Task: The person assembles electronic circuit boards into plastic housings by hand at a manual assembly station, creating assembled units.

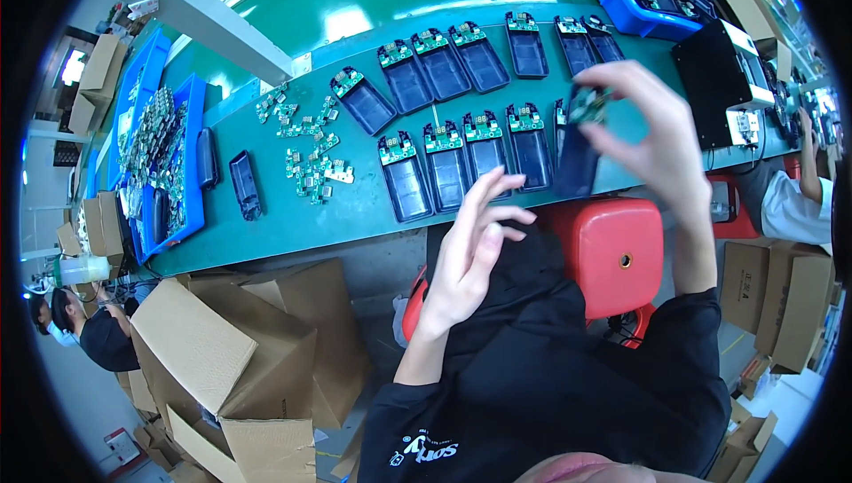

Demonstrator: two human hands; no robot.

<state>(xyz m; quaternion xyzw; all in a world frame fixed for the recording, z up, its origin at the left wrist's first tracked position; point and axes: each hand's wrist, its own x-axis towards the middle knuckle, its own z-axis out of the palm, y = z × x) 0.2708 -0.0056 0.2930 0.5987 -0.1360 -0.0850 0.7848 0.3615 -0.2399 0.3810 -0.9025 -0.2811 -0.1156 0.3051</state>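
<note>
My right hand is over the right end of the near row, thumb and fingers closed around a small green circuit board at the top of a dark blue plastic case. Whether that case is lifted or rests on the table I cannot tell. My left hand hovers at the table's front edge, fingers spread, holding nothing. Just beyond it, several similar cases stand in a near row, each with a board at its far end. A second row of such cases lies farther back.
Loose circuit boards and one bare case lie on the green table at left. Beside them stands a blue bin of boards. Another blue bin and a black machine occupy the right. Cardboard boxes and a red stool are below.
</note>
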